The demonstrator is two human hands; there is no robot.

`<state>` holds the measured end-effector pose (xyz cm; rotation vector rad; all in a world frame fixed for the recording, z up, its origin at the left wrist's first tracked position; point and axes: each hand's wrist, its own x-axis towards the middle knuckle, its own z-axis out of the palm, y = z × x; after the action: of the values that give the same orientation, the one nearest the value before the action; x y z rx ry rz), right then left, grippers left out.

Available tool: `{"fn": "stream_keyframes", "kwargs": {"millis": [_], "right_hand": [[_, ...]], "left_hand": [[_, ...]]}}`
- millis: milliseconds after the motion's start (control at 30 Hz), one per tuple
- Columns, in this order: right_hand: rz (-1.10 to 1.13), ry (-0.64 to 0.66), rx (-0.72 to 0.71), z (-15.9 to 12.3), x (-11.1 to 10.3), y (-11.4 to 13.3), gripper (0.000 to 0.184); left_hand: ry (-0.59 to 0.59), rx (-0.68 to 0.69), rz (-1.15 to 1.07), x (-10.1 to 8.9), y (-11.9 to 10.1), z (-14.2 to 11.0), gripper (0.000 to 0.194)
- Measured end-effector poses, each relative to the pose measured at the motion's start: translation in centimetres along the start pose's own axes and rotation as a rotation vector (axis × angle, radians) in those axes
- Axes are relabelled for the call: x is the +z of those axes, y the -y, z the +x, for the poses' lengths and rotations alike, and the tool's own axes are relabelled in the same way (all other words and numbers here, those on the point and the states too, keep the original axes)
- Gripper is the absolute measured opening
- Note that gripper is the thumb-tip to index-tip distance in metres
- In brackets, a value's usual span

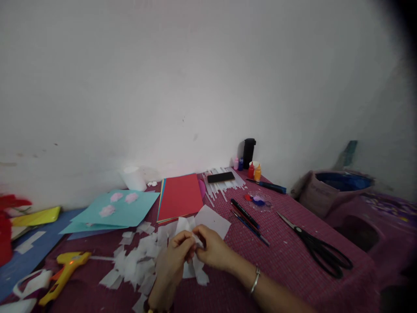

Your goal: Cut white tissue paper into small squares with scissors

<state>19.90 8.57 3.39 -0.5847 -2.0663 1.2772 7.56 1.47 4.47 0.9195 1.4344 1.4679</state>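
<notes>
The left hand (176,256) and right hand (213,250) pinch white paper (197,240) — a sharp tug could tear it or scatter the scraps (130,263) at left.

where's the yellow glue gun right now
In the head view, the yellow glue gun lies at the lower left, left of the loose white paper pieces and nearer the camera than the light-blue sheets.

Tabletop (293,265): covered by a checked maroon cloth. Left section: yellow glue gun (69,262); white paper pieces (130,261) scattered and overlapping nearby. Rear centre: stacked coloured sheets (180,196), red uppermost; white strips (221,188) spread just beside. Right section: black-handled scissors (308,240), black pen (245,213), paint-marked palette (266,204). Rear right: red bottle (251,170) and orange bottle (257,173), both upright, side by side.
</notes>
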Motion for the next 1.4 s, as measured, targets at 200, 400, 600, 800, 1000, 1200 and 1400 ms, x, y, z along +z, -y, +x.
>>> {"fn": "stream_keyframes", "kwargs": {"millis": [200, 400, 600, 800, 1000, 1200, 1400], "right_hand": [[0.626, 0.116, 0.218, 0.4, -0.2, -0.8, 0.039], [0.661, -0.188, 0.371, 1.4, -0.9, -1.7, 0.030], [0.745, -0.187, 0.377, 1.6, -3.2, -1.3, 0.031], [0.677, -0.062, 0.291, 0.9, -3.2, 0.1, 0.028], [0.585, 0.053, 0.249, 0.3, -1.9, 0.6, 0.026], [0.585, 0.034, 0.293, 0.3, -1.8, 0.4, 0.029], [0.622, -0.119, 0.344, 0.9, -2.4, -1.1, 0.026]], "left_hand": [[-0.039, 0.087, 0.133, 0.1, -0.6, 0.1, 0.011], [-0.052, 0.041, 0.130, -0.3, -0.3, -0.2, 0.011], [0.065, -0.109, 0.021, -2.2, -0.7, -0.5, 0.020], [0.181, -0.238, -0.134, -2.7, -0.7, 0.2, 0.059], [0.183, -0.289, -0.118, -2.0, -0.5, 0.2, 0.064], [0.138, -0.233, -0.118, -1.4, -0.1, 0.0, 0.033], [0.053, -0.182, -0.085, -1.8, -0.3, 0.2, 0.023]]}}
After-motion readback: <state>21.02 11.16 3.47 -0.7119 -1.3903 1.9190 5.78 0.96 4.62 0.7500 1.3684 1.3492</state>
